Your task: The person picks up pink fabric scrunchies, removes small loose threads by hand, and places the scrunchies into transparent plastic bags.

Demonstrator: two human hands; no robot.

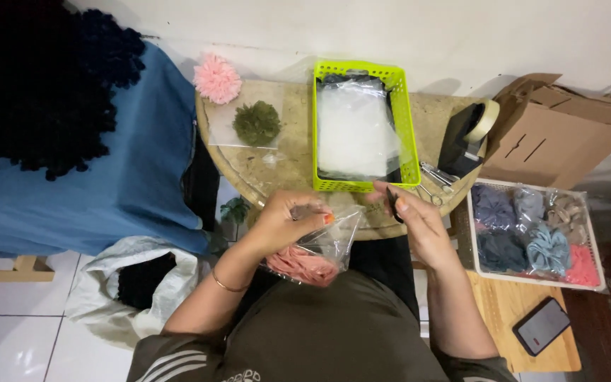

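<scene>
A small dark object [392, 200], hard to identify, is pinched by the right hand [413, 216]; the clear plastic bag [323, 247] holding a pink scrunchie [298, 265] is gripped by the left hand [288, 219].

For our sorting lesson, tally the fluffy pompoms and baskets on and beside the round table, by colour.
Pink pompom: 1
Green pompom: 1
Green basket: 1
White basket: 1
Total: 4

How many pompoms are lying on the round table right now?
2: a pink pompom at the table's far left edge and a green pompom on a clear bag beside it. Others may be hidden.
</scene>
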